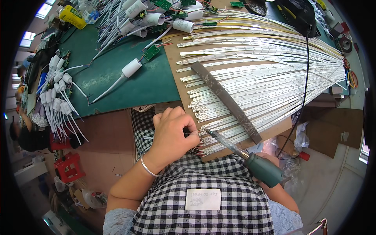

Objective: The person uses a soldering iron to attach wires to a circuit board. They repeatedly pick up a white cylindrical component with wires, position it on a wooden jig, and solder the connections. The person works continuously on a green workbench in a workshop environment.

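My right hand [269, 159], partly hidden behind the green handle, grips a soldering iron [231, 145]. Its pointed tip rests at or just above the left end of one LED strip, close to the fingers of my other hand. My left hand [172, 131] has thumb and forefinger pinched together around a thin wire [187, 134] beside that same strip end. Many white LED strips [250, 82] fan out across a brown board [181, 84]. A dark flat bar [226, 100] lies slantwise over them. Short red and white wires [199, 151] hang from the nearest strip ends.
On the green table [117, 88] lies a white cylindrical housing [131, 67] wired to a green circuit board [151, 52]. More housings are heaped at the back and left. A black cable [307, 78] crosses the strips on the right. A red stool [69, 167] stands lower left.
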### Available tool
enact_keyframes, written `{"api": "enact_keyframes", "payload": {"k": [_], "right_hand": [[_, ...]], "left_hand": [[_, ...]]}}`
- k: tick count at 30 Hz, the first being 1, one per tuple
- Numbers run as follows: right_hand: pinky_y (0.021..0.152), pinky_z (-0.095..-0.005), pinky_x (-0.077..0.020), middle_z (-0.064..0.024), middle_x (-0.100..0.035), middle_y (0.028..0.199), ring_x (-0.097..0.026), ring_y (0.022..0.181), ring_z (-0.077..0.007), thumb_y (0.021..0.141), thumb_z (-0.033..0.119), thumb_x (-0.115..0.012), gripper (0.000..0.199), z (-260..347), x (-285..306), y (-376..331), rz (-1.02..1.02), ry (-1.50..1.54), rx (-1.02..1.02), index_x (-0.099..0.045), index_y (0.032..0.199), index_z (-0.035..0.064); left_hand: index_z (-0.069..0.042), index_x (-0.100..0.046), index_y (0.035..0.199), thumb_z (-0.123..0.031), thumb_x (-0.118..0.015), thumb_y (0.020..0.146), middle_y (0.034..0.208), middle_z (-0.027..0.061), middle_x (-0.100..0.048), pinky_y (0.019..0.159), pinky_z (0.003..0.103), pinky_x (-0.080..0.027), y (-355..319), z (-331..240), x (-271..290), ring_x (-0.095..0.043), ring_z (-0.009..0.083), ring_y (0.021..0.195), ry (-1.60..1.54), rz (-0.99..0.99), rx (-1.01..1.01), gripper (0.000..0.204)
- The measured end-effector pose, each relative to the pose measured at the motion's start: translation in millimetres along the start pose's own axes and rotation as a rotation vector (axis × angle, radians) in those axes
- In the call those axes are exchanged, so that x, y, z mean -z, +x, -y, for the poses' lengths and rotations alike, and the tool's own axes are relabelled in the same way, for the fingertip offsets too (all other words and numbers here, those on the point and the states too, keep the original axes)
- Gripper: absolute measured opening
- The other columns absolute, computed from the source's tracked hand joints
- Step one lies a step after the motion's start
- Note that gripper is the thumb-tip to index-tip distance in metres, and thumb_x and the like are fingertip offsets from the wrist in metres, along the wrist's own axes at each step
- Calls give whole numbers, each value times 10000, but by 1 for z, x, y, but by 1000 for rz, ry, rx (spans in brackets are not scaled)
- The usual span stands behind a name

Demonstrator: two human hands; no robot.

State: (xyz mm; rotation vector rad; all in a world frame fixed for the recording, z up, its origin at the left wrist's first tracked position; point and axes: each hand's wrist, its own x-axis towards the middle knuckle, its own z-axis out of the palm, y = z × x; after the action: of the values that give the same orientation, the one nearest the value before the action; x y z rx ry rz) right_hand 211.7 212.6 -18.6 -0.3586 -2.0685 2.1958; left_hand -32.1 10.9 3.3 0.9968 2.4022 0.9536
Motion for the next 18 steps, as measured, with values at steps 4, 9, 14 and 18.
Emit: {"api": "enact_keyframes", "payload": {"k": [4,9,14,18], "right_hand": [[631,-297,-535,-159,-688,871,-680,699,-210,772,352,-817,595,-11,4,2,57,-70,147,-581,1106,-80],[660,-332,-548,-158,-687,921,-682,697,-202,752,356,-833,642,-18,5,0,56,-35,158,-575,1130,-93],[671,-351,-533,-150,-685,968,-669,736,-214,748,407,-822,634,-6,6,-8,-54,-63,-13,-604,1108,-68],[697,-329,-532,-123,-688,927,-665,783,-218,745,407,-822,594,-3,-1,-3,-122,-114,110,-629,1071,-51]], "left_hand": [[-139,-585,670,-132,-687,636,791,-3,-504,825,377,-294,0,0,-1,-486,223,872,4,-2,-14,108],[-135,-584,673,-135,-686,636,789,1,-503,819,379,-292,1,0,0,-484,223,864,-5,7,-13,108],[-132,-584,672,-135,-684,641,789,3,-503,818,378,-291,1,0,0,-484,221,860,-11,7,-10,105],[-130,-586,672,-134,-682,647,787,3,-501,818,377,-291,0,0,0,-485,219,859,-16,-2,-15,99]]}}
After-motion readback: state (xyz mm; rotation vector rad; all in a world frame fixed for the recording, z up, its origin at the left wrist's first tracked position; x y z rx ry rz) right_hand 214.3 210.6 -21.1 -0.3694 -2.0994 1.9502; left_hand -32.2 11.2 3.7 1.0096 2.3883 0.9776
